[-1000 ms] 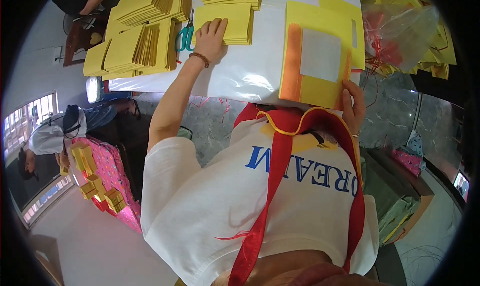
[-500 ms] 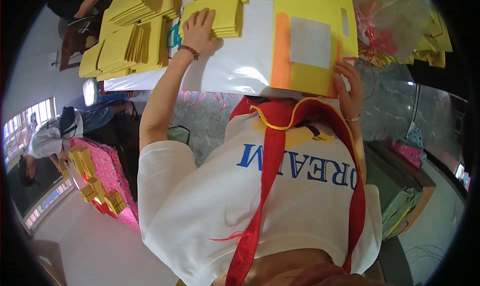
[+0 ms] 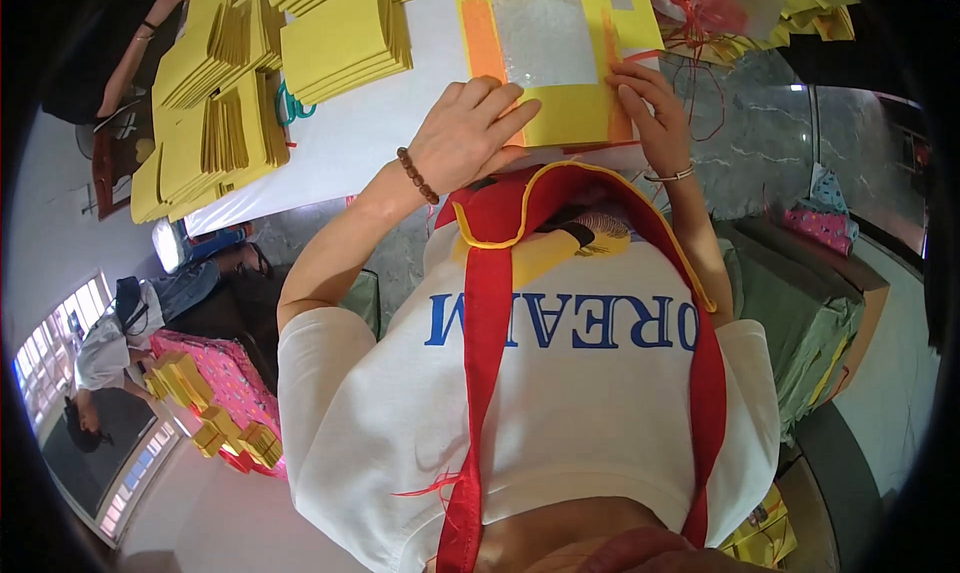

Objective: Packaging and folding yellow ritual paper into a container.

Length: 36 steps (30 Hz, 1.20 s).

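Note:
A yellow paper sheet [image 3: 565, 118] lies at the near edge of the white-covered table, with a silver-grey square [image 3: 545, 40] and orange strips down both sides. Its near left corner is in my left hand [image 3: 465, 133], fingers curled over the top and thumb at the near edge. My right hand [image 3: 655, 118] holds the right edge, fingers and thumb bent round the orange strip. The undersides of both grips are hidden. More yellow paper shows beneath and beyond the sheet. Left of my left hand sits a neat pile of folded yellow paper [image 3: 345, 38].
Several stacks of folded yellow paper [image 3: 225, 123] fill the table's left end, beside teal-handled scissors [image 3: 292, 105]. A clear plastic bag with red ties [image 3: 705, 8] sits at the far right. Another person's arm [image 3: 125, 68] reaches in at far left. Green wrapped bundles [image 3: 790, 303] stand right of me.
My left hand has left the folded pile and come right and nearer, onto the sheet's left corner. My right hand stays at the right edge. The whole view has shifted.

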Motion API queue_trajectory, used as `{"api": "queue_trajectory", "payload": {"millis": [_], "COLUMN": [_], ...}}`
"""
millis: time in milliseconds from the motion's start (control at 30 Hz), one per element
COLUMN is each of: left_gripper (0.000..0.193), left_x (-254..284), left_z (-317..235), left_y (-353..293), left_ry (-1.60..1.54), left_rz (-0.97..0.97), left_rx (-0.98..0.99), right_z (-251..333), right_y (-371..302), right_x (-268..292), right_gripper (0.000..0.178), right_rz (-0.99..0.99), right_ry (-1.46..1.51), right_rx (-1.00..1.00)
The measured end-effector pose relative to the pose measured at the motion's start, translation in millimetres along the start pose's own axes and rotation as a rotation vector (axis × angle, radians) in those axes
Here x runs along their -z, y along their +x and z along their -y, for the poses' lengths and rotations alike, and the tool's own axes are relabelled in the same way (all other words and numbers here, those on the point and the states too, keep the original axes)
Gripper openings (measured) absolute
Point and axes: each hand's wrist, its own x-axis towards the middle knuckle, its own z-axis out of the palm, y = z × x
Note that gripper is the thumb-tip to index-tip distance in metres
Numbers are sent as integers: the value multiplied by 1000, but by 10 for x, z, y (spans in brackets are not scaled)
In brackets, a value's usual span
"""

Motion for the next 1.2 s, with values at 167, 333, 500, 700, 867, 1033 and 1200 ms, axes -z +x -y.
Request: {"api": "queue_trajectory", "payload": {"millis": [167,333,500,700,867,1033,1200], "left_gripper": [34,13,10,13,15,18,23], "left_x": [-21,-62,-60,-35,-39,25,51], "left_z": [-2,56,93,141,239,328,366], "left_y": [60,74,101,121,132,192,226], "left_ry": [-55,-327,-321,-445,-541,-617,-682], "left_rz": [-29,-108,-104,-68,-24,99,194], "left_rx": [-64,-9,32,158,203,271,374], "right_z": [-72,-80,-90,-106,-67,-81,-77], "right_y": [-38,-27,-23,-23,-18,-13,-15], "right_x": [6,9,12,6,-3,-10,0], "right_gripper": [21,22,23,23,25,29,29], "right_rz": [-3,9,16,21,11,7,8], "right_ry": [167,150,178,171,196,196,253], "right_rx": [-93,-84,-99,-76,-77,-69,-103]}}
